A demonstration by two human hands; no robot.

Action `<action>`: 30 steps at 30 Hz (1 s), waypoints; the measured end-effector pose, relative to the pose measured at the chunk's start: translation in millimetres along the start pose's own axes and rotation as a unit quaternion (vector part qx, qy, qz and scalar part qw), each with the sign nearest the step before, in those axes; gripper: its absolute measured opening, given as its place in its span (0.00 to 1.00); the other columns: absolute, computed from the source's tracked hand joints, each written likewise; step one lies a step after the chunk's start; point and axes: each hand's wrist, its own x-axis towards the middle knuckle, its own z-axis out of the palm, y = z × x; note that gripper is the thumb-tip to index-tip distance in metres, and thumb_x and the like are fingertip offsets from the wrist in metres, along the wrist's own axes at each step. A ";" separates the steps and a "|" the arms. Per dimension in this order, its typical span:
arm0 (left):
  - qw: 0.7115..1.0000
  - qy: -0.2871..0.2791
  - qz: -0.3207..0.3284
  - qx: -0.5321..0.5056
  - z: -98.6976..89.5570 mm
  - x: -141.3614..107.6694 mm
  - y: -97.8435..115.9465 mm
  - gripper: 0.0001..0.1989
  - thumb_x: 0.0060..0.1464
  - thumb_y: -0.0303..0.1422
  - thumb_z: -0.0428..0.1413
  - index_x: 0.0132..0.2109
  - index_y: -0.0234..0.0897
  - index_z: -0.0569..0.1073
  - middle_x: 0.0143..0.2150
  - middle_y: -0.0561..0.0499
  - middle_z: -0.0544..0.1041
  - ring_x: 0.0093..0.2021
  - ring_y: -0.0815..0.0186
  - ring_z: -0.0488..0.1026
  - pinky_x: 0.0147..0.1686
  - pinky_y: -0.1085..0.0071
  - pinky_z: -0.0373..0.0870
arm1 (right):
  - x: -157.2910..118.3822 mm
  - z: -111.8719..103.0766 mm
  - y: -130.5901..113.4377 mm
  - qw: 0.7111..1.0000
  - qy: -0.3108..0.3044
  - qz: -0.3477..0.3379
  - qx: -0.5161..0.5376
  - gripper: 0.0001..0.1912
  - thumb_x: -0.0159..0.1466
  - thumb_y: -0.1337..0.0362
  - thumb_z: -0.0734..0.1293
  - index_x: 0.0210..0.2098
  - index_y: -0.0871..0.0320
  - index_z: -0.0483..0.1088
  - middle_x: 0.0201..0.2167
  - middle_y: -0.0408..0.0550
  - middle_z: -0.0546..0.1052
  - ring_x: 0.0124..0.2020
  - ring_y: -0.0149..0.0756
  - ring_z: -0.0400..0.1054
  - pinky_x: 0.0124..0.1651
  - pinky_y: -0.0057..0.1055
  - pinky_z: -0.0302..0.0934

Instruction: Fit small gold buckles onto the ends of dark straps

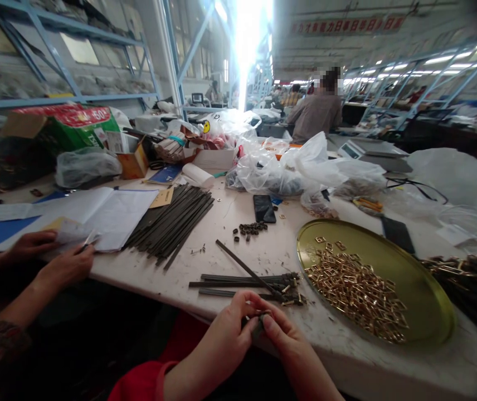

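Note:
My left hand and my right hand meet at the table's front edge, fingers pinched together on a dark strap. Most of that strap is hidden by the fingers. Just beyond them lies a small stack of dark straps, with gold-coloured metal buckles at their right ends. One more strap lies slantwise across the stack. To the right, a round gold tray holds a heap of gold-coloured buckles. Several small dark loops lie farther back.
Many dark straps are fanned out left of centre, beside an open notebook. Another person's hand holds a pen there. A phone, clear plastic bags and a scale stand farther back.

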 end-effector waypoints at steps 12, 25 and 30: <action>1.000 -0.012 0.014 0.022 12.8 -9.6 0.9 0.11 0.56 0.38 0.45 0.33 0.35 0.66 0.27 0.53 0.68 0.27 0.69 0.64 0.28 0.74 0.60 | -22.9 -5.3 13.3 0.992 0.061 -0.069 0.085 0.16 0.51 0.55 0.71 0.37 0.56 0.71 0.27 0.43 0.77 0.29 0.34 0.70 0.38 0.33 0.62; 0.999 -0.014 -0.002 -0.046 15.9 -9.7 0.0 0.06 0.46 0.34 0.50 0.30 0.35 0.67 0.26 0.54 0.67 0.29 0.69 0.64 0.31 0.74 0.62 | -26.9 -10.1 2.1 0.991 0.089 -0.097 -0.030 0.18 0.50 0.52 0.71 0.34 0.56 0.66 0.20 0.36 0.69 0.23 0.29 0.63 0.28 0.26 0.55; 0.994 -0.026 -0.065 -0.082 18.1 -4.7 -1.0 0.05 0.44 0.33 0.48 0.30 0.37 0.63 0.22 0.59 0.64 0.21 0.73 0.60 0.22 0.77 0.56 | -22.2 -13.4 5.2 0.994 0.085 -0.069 0.018 0.19 0.46 0.56 0.73 0.32 0.56 0.66 0.21 0.35 0.69 0.22 0.27 0.62 0.29 0.25 0.54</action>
